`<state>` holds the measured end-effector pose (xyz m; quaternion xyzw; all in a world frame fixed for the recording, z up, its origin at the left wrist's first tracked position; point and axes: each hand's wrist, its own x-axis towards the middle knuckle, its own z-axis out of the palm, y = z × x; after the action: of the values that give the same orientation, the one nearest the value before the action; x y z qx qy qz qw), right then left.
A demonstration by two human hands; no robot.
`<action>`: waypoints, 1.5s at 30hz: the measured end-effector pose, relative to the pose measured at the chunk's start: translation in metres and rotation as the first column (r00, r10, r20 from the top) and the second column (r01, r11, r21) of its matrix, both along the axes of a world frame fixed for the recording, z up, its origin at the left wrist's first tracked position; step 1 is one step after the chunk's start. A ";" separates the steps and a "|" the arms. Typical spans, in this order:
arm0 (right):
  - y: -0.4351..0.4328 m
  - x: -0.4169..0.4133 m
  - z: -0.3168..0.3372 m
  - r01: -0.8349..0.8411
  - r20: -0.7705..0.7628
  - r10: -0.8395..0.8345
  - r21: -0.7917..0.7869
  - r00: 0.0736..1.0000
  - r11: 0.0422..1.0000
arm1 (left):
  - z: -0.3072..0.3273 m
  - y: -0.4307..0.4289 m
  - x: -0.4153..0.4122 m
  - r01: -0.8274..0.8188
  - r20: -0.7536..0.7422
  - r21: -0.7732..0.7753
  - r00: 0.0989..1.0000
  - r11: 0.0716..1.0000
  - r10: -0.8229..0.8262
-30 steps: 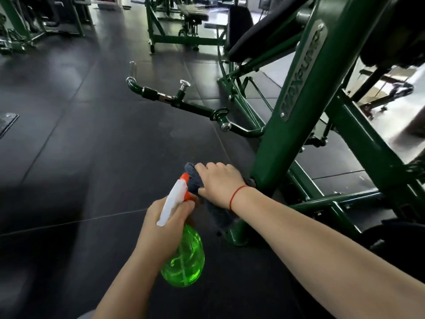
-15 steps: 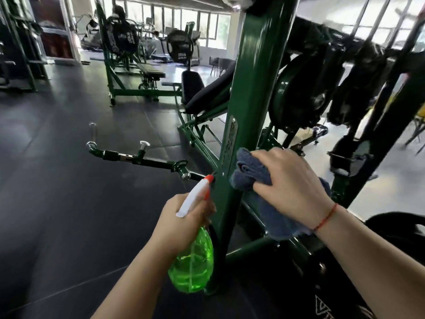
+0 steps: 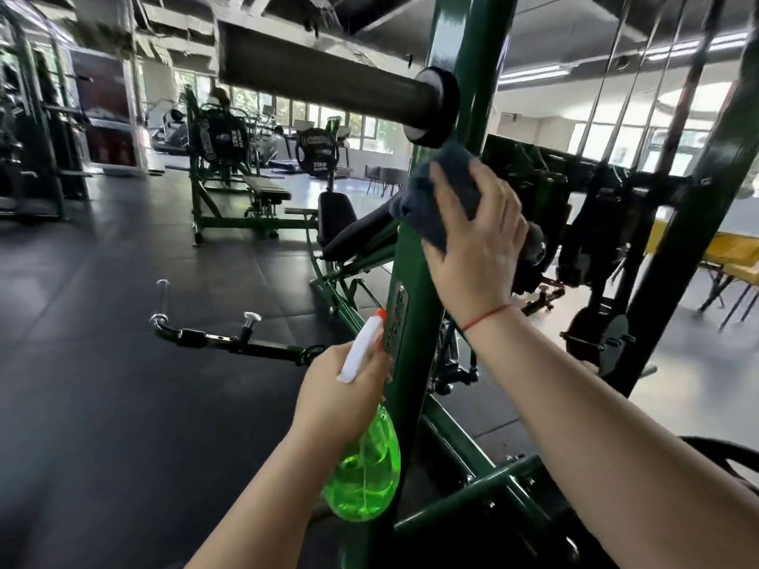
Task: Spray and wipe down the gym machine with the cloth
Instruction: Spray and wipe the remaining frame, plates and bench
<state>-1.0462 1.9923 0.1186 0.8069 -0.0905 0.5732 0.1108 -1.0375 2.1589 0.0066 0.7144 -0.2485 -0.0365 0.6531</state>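
While the dark blue-grey cloth (image 3: 431, 199) is pressed against the glossy green upright (image 3: 410, 281) of the gym machine, just under a black cylindrical roller pad (image 3: 328, 80) with a round end cap, it is clasped by the right hand (image 3: 476, 244), whose fingers are bent over the soft, bunched fabric and partly round the post. A thin red string bracelet (image 3: 486, 318) is worn at that wrist. Lower down, at the left side of the same flat-faced painted steel post, a spray bottle (image 3: 365, 478) is held by the left hand (image 3: 341, 400), whose fingers are wrapped round its neck. Its translucent bright-green, rounded body hangs below the fist, and its white trigger head with an orange tip is pointed up toward an embossed metal nameplate (image 3: 396, 318) on the post. Beyond, a low green lever arm (image 3: 230, 342) fitted with chromed pegs is seen over matte black rubber floor tiles (image 3: 102, 363).
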 end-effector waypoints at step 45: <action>0.028 -0.005 -0.091 -0.109 -0.429 -0.037 -0.310 0.902 0.944 | -0.031 0.062 -0.014 -0.150 -0.077 0.246 0.982 0.958 0.174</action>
<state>-1.0508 2.0206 0.0275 0.8850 0.0475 0.3903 0.2493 -1.0517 2.2205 -0.0249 0.8030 -0.1507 -0.0472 0.5746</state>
